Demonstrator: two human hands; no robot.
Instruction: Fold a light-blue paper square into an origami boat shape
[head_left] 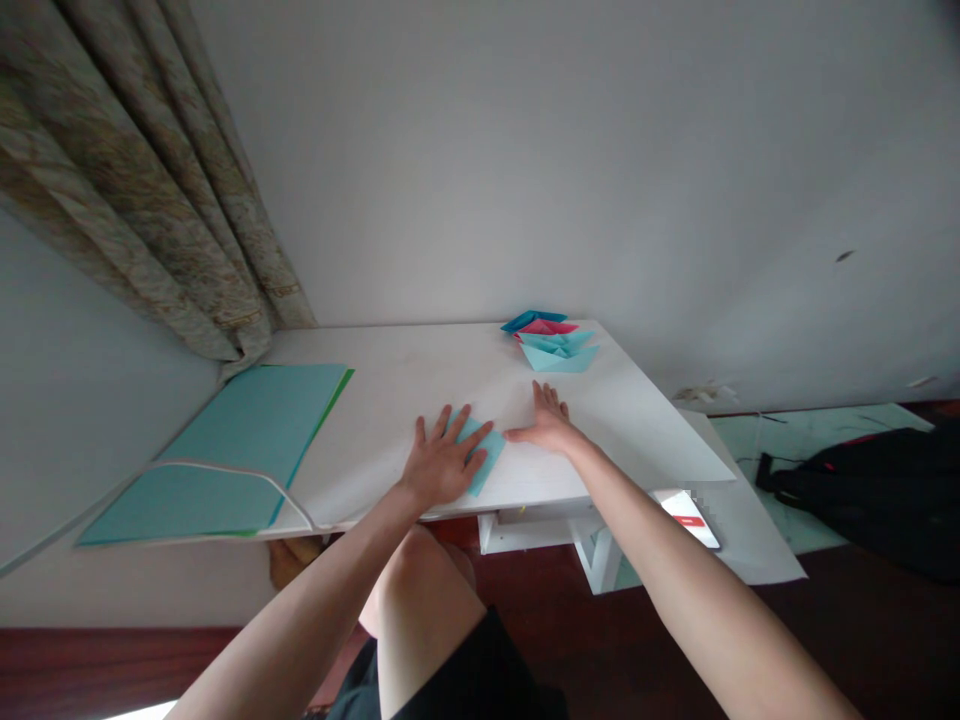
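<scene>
A folded piece of light blue paper (491, 462) lies on the white table near its front edge. My left hand (442, 462) rests flat over it with the fingers spread, covering much of the paper. Just right of the paper, my right hand (549, 425) is held on edge at the tabletop with its thumb stretched toward the paper and nothing in its grasp. Behind the right hand stand folded paper boats: a light blue boat (559, 355) in front, a pink boat (541, 328) behind it, and a dark blue boat (529, 320) at the back.
Large light blue sheets (247, 420) with green edges lie at the table's left, crossed by a white cable (225, 466). A phone (688, 518) is on a lower surface at right, below my forearm. A black bag (870, 490) sits farther right. A curtain (172, 170) hangs at left.
</scene>
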